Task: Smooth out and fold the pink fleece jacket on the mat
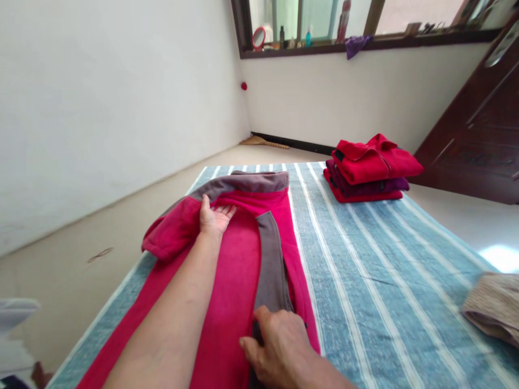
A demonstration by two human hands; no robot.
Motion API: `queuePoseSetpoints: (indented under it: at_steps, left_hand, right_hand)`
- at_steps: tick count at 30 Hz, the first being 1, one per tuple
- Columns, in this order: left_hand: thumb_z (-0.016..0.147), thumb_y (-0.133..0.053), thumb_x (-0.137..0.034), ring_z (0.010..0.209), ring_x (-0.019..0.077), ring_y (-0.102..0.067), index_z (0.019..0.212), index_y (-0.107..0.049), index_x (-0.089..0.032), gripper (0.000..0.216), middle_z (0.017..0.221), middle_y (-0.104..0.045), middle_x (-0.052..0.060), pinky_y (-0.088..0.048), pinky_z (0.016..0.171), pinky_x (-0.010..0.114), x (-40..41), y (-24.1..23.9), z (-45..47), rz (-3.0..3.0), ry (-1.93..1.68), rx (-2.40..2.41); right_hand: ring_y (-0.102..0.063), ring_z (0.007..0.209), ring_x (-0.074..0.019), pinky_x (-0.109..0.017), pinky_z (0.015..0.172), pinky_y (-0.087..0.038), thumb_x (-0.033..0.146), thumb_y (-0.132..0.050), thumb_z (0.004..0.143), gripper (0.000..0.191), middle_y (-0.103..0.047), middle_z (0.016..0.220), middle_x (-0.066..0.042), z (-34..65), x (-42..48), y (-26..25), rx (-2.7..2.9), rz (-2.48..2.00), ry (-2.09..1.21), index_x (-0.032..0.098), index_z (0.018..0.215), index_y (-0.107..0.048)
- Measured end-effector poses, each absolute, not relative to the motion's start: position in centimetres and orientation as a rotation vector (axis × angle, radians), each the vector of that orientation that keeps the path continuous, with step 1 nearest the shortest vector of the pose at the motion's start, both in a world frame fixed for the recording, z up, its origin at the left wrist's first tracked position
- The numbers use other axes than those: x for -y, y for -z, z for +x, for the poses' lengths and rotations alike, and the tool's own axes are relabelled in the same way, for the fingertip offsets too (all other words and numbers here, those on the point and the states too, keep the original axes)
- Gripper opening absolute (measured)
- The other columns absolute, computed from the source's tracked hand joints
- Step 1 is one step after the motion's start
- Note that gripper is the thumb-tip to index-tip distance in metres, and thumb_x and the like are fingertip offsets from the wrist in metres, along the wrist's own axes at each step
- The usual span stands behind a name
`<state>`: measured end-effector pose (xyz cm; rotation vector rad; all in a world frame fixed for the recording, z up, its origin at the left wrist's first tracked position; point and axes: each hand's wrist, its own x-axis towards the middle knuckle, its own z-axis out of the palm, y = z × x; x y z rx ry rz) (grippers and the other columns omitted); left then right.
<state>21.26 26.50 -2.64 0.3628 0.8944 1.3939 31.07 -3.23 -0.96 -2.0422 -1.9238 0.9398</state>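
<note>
A pink fleece jacket [235, 259] with grey trim lies across the near left part of the bed, partly folded over itself. Palm up, my left hand [216, 217] reaches into the jacket's far end, its fingers stretched out under the raised fabric below the grey band. Closer to me, my right hand [279, 343] is closed, with thumb and fingers pinching the grey strip along the jacket's front edge. My left forearm covers some of the pink cloth. The jacket's nearest end runs out of view.
A stack of folded red and purple clothes [373, 167] sits at the far right of the blue striped bed sheet [348, 259]. Beige cloth [494, 305] lies at the right edge. Beyond are a windowsill with small items, a brown door [482, 124] and a broom [263, 141].
</note>
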Motion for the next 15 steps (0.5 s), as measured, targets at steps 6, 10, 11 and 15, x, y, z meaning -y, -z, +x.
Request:
queuePoseSetpoints:
  at_steps: [6, 10, 11, 15]
  left_hand:
    - [0.091, -0.048, -0.037, 0.090, 0.0220, -0.064, 0.095, -0.052, -0.019, 0.018, 0.094, -0.064, 0.007, -0.056, 0.075, 0.038, -25.7, 3.1, 21.2, 0.380, -1.366, -0.972]
    - [0.088, -0.051, -0.028, 0.074, 0.0179, -0.065, 0.084, -0.056, -0.021, 0.010, 0.081, -0.063, 0.004, -0.057, 0.067, 0.032, -25.8, 2.5, 21.4, 0.408, -1.400, -0.959]
    - [0.088, -0.052, -0.028, 0.072, 0.0173, -0.064, 0.083, -0.056, -0.021, 0.010, 0.080, -0.063, 0.003, -0.057, 0.066, 0.031, -26.0, 2.2, 21.5, 0.409, -1.417, -0.951]
    - [0.086, -0.055, -0.028, 0.067, 0.0167, -0.063, 0.080, -0.056, -0.021, 0.009, 0.076, -0.063, 0.002, -0.056, 0.063, 0.030, -26.5, 1.2, 21.7, 0.447, -1.480, -0.919]
  right_hand:
    - [-0.071, 0.072, -0.0339, -0.039, 0.058, -0.051, 0.031, -0.052, 0.083, 0.023, -0.073, 0.083, -0.014, 30.8, 4.1, 1.8, 2.112, -1.950, -0.853, 0.016, 0.098, -0.061]
    - [-0.069, 0.064, -0.0274, -0.032, 0.049, -0.042, 0.025, -0.058, 0.079, 0.016, -0.072, 0.080, -0.010, 30.6, 4.8, 2.6, 2.236, -1.868, -0.718, 0.017, 0.092, -0.058]
    - [-0.068, 0.063, -0.0258, -0.032, 0.048, -0.040, 0.023, -0.060, 0.077, 0.016, -0.071, 0.080, -0.008, 30.5, 5.0, 3.0, 2.267, -1.839, -0.660, 0.017, 0.091, -0.057]
    - [-0.063, 0.058, -0.0215, -0.032, 0.044, -0.030, 0.024, -0.064, 0.075, 0.018, -0.068, 0.076, -0.004, 30.8, 6.0, 4.5, 2.359, -1.651, -0.421, 0.019, 0.088, -0.052]
